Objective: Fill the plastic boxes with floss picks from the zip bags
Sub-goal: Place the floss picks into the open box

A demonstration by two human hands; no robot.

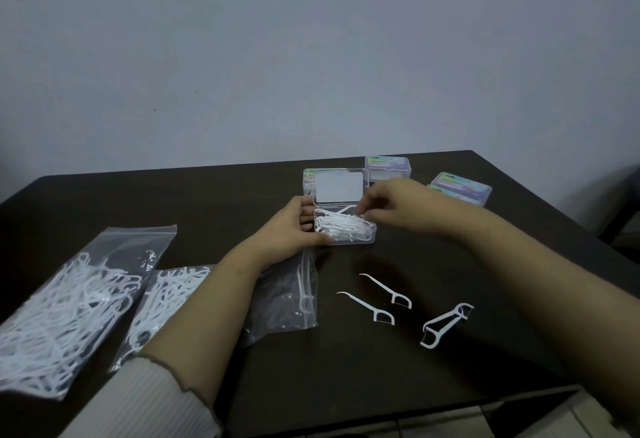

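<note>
both hands at the open box of floss picks

the left hand (291, 224) reaches in from the lower left, forearm angled across the dark table (207, 202), and grips the left side of the open plastic box (346, 229), thumb along its near edge and fingers behind. the box sits mid-table with its clear lid (339, 186) standing up at the back; a heap of white floss picks (346, 226) lies inside. the right hand (391, 203) comes in from the right, arm stretched long across the table, wrist slightly raised, fingertips curled down and pinching at the picks by the box's right end.

three closed boxes (460, 188) stand behind and to the right. loose picks (386, 290) lie on the table near the right forearm. two well-filled zip bags (69, 306) lie at the left; a nearly emptied zip bag (287, 299) sits under the left wrist. a ribbed white sleeve (145, 399) covers the left arm below the elbow.
</note>
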